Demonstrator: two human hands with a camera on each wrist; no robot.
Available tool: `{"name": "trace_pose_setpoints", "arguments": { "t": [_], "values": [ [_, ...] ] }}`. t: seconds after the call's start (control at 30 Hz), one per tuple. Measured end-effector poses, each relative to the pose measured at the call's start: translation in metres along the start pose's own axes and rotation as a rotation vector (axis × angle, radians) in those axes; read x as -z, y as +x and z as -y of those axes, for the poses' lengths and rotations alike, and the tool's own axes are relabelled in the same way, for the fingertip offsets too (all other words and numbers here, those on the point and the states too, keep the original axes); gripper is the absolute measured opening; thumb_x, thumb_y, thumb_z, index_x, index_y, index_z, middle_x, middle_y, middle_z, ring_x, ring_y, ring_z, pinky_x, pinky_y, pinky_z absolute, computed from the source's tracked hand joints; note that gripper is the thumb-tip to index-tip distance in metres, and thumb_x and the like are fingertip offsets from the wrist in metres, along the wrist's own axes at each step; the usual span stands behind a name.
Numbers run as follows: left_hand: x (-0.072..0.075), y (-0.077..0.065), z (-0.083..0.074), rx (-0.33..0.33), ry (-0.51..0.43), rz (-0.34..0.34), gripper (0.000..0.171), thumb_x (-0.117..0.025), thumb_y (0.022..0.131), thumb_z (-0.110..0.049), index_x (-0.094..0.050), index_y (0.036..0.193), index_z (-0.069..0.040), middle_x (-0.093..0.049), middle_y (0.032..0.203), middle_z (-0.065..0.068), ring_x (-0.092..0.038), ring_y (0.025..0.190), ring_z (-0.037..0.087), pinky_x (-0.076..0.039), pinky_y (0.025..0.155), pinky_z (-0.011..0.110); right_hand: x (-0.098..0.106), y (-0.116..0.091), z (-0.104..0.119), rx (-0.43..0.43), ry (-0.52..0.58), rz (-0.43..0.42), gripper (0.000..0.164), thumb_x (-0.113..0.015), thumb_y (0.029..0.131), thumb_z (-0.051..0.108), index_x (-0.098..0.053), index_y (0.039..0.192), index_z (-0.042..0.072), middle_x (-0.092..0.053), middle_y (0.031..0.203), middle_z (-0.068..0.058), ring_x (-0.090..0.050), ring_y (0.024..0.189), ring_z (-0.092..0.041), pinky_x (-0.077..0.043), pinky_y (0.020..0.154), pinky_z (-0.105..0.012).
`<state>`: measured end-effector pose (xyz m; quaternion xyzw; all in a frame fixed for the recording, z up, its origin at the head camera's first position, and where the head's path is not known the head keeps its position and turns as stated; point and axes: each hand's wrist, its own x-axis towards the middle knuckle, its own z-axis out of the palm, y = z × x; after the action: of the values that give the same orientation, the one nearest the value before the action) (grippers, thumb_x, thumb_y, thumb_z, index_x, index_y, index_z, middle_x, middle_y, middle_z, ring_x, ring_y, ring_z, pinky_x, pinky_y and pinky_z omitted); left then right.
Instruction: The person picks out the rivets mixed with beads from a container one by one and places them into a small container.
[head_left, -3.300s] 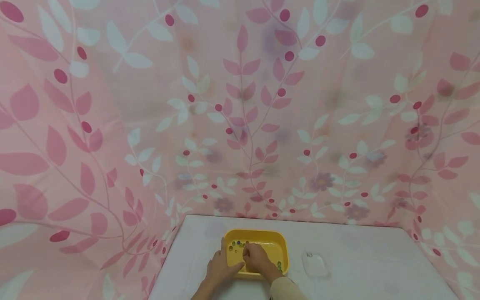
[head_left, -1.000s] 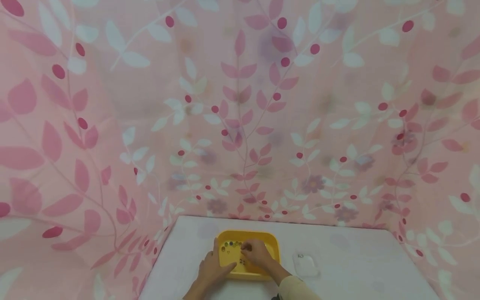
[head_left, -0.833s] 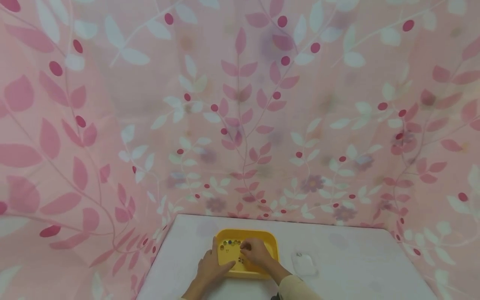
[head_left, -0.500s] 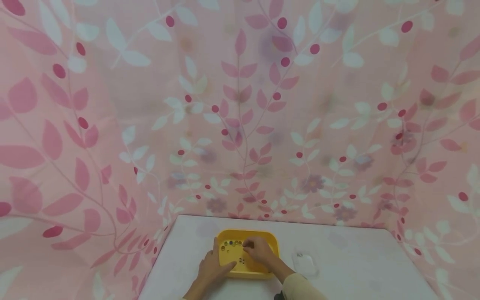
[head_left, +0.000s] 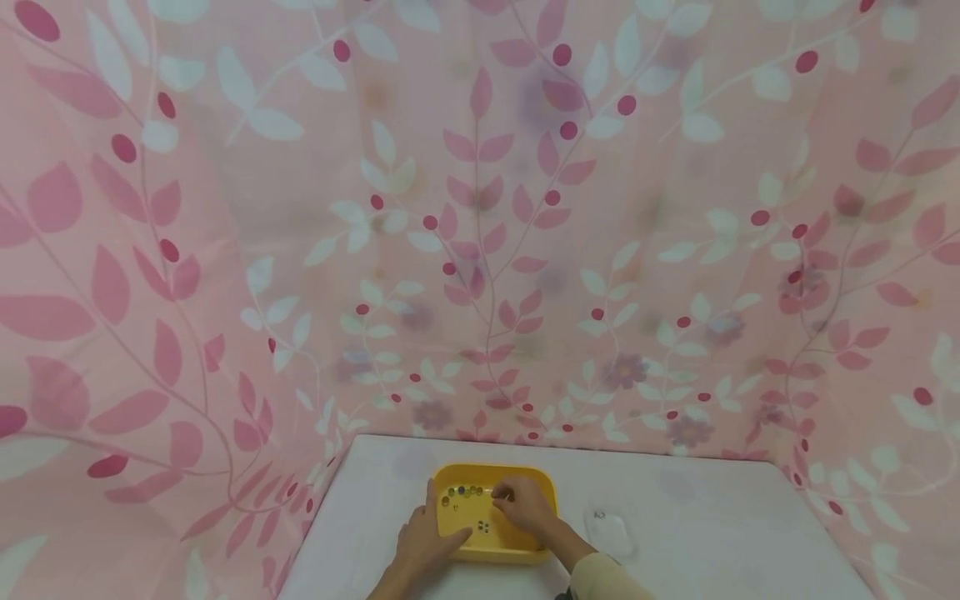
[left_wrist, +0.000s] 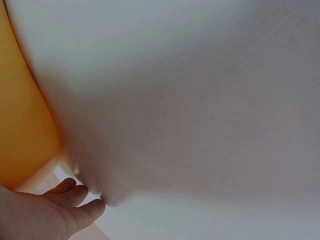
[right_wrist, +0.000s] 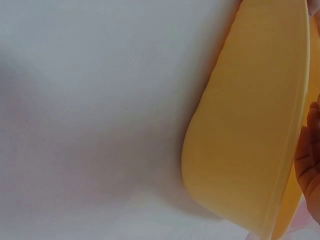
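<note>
A yellow tray [head_left: 542, 500] sits on the table. Along its back left lies a curved row of glass beads [head_left: 467, 492], amber and green with one blue. Several tiny dark beads [head_left: 483, 527] form a cluster nearer the front. My left hand [head_left: 427, 537] rests at the tray's front left corner, index finger extended along the left rim and thumb reaching over the front rim. Over the tray's middle, my right hand [head_left: 522, 505] is bent with thumb and fingertips close together, right of the row. I cannot tell whether something small is between them.
To the tray's right lies a clear plastic container [head_left: 611, 533] with a small shiny item [head_left: 599, 515] at its back left. A white cloth [head_left: 712, 525] covers the table. Pink leaf-patterned curtain [head_left: 480, 250] closes off the back and both sides.
Over the last second my right hand has shifted slightly rightward from the bead row, leaving the tiny cluster in plain sight. My left hand and the beads have stayed in place within the tray.
</note>
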<state>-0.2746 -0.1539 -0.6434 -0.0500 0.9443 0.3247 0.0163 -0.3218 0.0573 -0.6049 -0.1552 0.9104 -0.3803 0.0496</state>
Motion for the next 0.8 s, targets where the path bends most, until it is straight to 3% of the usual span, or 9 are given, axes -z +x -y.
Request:
{"name": "trace_pose_setpoints", "arguments": {
  "t": [0.3, 0.8],
  "values": [
    [0.001, -0.003, -0.002, -0.003, -0.002, 0.0, 0.12, -0.078, 0.072, -0.059, -0.013, 0.157, -0.004, -0.057, 0.124, 0.027, -0.059, 0.106, 0.042, -0.044, 0.093, 0.063, -0.001, -0.001, -0.006, 0.046, 0.005, 0.012, 0.009, -0.07, 0.09, 0.011, -0.074, 0.096, 0.006, -0.069, 0.084, 0.006, -0.055, 0.075, -0.007, -0.048, 0.065, -0.023],
    [0.001, 0.001, -0.001, 0.009, -0.01, 0.01, 0.121, -0.077, 0.073, -0.062, -0.012, 0.158, -0.006, -0.056, 0.126, 0.026, -0.058, 0.108, 0.041, -0.043, 0.095, 0.062, 0.005, -0.001, -0.011, -0.007, 0.004, -0.011, 0.01, -0.071, 0.091, 0.013, -0.075, 0.098, 0.008, -0.067, 0.085, 0.006, -0.055, 0.077, -0.012, -0.049, 0.068, -0.024]
  ]
}}
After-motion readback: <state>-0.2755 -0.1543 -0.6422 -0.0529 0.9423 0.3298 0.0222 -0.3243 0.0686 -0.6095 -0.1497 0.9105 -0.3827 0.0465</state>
